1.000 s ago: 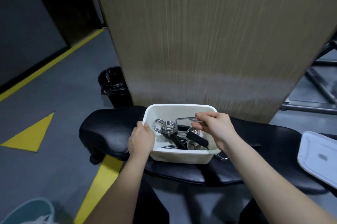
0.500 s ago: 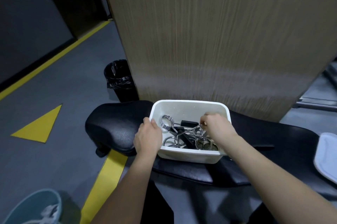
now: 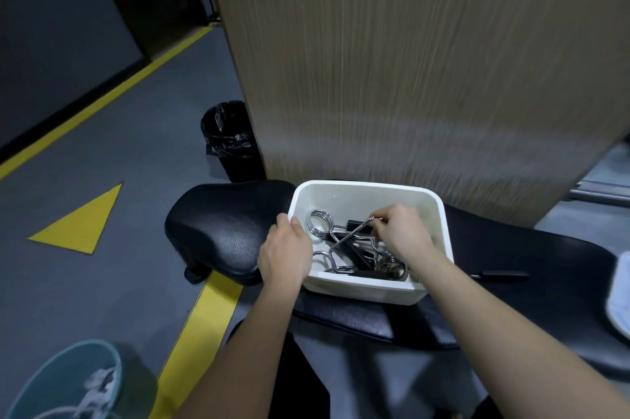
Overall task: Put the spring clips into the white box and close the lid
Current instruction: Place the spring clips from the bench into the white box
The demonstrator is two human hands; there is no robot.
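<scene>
The white box (image 3: 368, 191) stands open on a black padded bench (image 3: 221, 231). Inside lie several chrome spring clips (image 3: 320, 221) with black handles, tangled together. My left hand (image 3: 284, 255) grips the box's left rim. My right hand (image 3: 400, 231) reaches down into the box and pinches the thin metal handle of one spring clip (image 3: 354, 234) between fingertips. The white lid (image 3: 619, 295) lies on the bench at the far right, cut off by the frame edge.
A tall wooden panel (image 3: 409, 60) rises right behind the box. A black bin (image 3: 231, 142) stands on the floor to its left. A teal bin (image 3: 64, 381) sits at the lower left. Yellow floor markings (image 3: 80, 220) run beside the bench. A black pen-like item (image 3: 501, 273) lies on the bench.
My right hand has lowered the clip it held above the box down among the others. The view has shifted left, so the lid has slid toward the right edge.
</scene>
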